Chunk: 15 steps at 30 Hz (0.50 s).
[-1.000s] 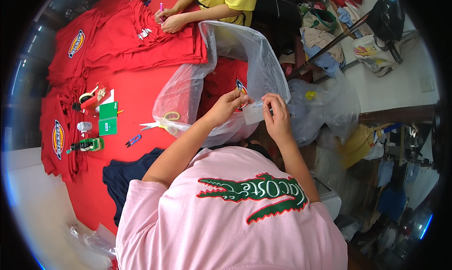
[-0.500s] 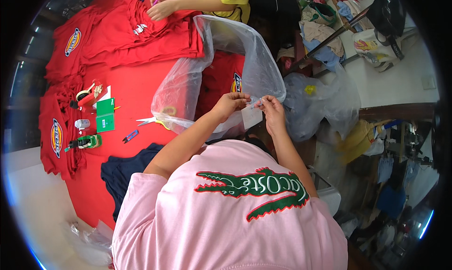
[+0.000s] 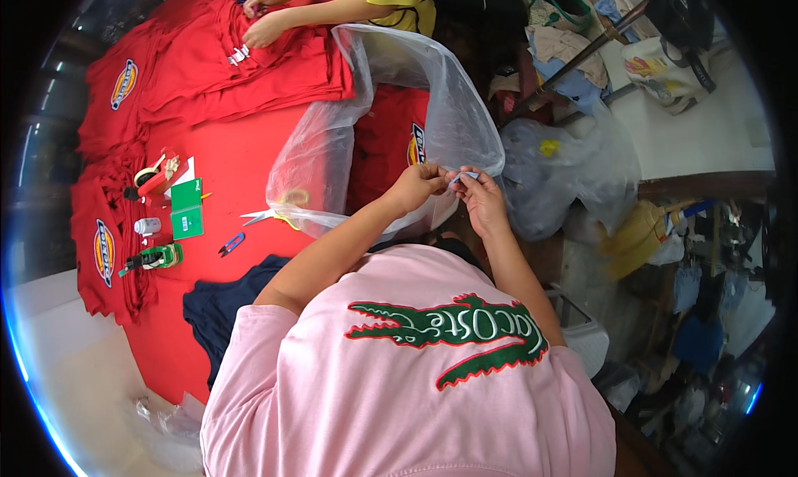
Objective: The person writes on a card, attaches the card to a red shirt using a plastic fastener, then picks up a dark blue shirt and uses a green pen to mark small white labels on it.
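Observation:
Both hands meet over the near right rim of a large clear plastic bag (image 3: 465, 103). My right hand (image 3: 482, 203) is closed, its fingertips pinching a small pale folded piece (image 3: 468, 177), paper-like, though its exact kind is too small to tell. My left hand (image 3: 417, 189) is pinched close beside it. Whether its fingertips hold part of that piece or the bag's edge is hidden. Inside the bag lies a folded red garment (image 3: 386, 136) with a patch of yellow, white and dark blue.
On the red table (image 3: 241, 161) lie scissors (image 3: 259, 217), blue snips (image 3: 232, 244), a green notebook (image 3: 187, 208), a white bottle (image 3: 147, 226) and a navy garment (image 3: 229, 307). Red garments (image 3: 199, 70) are piled at the far left, beside a yellow-sleeved co-worker (image 3: 366, 12). Another plastic bag (image 3: 565, 174) stands right.
The white paper-like sheet that hung below my hands no longer shows; a small folded piece now sits at my right fingertips. The co-worker's hands have shifted slightly left and down over the red garments.

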Available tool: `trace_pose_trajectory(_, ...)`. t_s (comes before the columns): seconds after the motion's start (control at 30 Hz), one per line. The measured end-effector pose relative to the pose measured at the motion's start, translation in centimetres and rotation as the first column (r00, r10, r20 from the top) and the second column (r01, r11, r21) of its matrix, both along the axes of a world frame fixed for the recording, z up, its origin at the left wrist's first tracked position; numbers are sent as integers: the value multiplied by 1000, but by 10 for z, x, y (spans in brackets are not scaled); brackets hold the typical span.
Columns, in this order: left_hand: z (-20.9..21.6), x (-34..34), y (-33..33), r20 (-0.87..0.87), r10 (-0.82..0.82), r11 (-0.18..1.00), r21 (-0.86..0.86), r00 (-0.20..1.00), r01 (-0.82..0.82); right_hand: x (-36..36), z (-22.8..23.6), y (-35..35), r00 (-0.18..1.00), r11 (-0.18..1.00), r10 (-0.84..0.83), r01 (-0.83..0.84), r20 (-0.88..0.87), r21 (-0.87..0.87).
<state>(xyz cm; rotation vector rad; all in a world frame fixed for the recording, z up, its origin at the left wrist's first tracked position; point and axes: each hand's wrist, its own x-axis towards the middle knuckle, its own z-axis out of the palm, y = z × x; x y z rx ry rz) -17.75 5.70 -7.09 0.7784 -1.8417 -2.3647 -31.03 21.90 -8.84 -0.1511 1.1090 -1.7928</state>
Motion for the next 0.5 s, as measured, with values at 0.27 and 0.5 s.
trace_pose_trajectory(0.27,1,15,-3,-80,74,996,46,994,-71,16,17,-14,998,998,-62,62,-9,26)
trace_pose_trajectory(0.5,29,17,-18,-456,-51,752,-604,889,-266,12,31,-25,949,978,75,-10,-308,207)
